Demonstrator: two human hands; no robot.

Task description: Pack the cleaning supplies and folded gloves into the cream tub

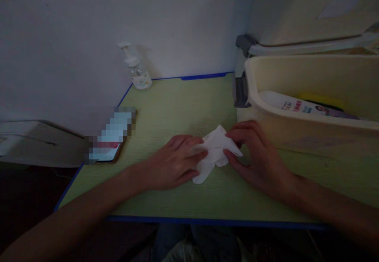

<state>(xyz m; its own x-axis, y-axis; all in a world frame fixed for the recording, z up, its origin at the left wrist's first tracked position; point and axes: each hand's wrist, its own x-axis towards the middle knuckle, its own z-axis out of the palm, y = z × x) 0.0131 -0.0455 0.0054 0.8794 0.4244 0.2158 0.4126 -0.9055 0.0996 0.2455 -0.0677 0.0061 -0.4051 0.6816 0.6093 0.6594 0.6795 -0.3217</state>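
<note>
A soft white folded cloth (212,151) lies on the pale green tabletop (171,114), with a pointed corner at its right and a rounded end at the lower left. My left hand (174,161) grips its left side, fingers over the top and thumb low beside the rounded end. At the other side, my right hand (256,157) pinches the pointed corner between thumb and fingertips. The fingers hide part of the cloth, and whether it is one layer or more I cannot tell.
A cream plastic bin (266,124) with its lid raised stands at the right, holding a white bottle (296,104). Toward the back left is a clear pump bottle (139,74). A phone (114,135) lies near the table's left edge. Walls rise behind.
</note>
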